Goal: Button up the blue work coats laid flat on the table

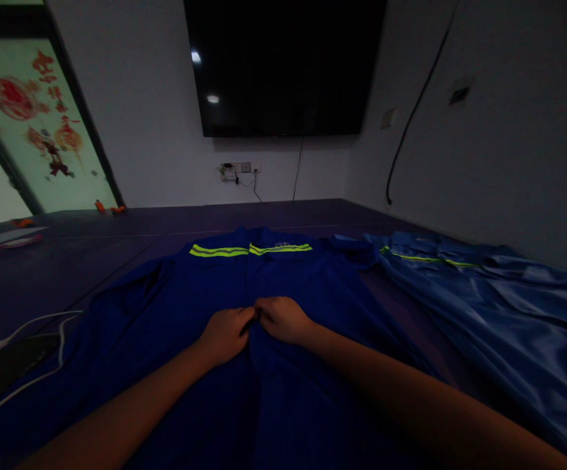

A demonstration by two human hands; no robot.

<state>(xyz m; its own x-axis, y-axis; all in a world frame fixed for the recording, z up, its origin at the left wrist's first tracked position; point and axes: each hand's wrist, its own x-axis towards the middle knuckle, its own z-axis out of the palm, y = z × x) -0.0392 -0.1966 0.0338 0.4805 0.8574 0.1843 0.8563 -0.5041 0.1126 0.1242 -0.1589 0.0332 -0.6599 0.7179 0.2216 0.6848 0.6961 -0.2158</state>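
Observation:
A dark blue work jacket with a yellow reflective stripe lies flat on the dark table in front of me. My left hand and my right hand meet at the jacket's front seam, fingertips touching. Both hands have their fingers curled and pinch the blue fabric along the middle. What lies between the fingertips besides cloth is too dark to make out.
A second, lighter blue jacket with a yellow stripe lies spread to the right. A white cable and a dark flat device sit at the left edge. A black screen hangs on the far wall.

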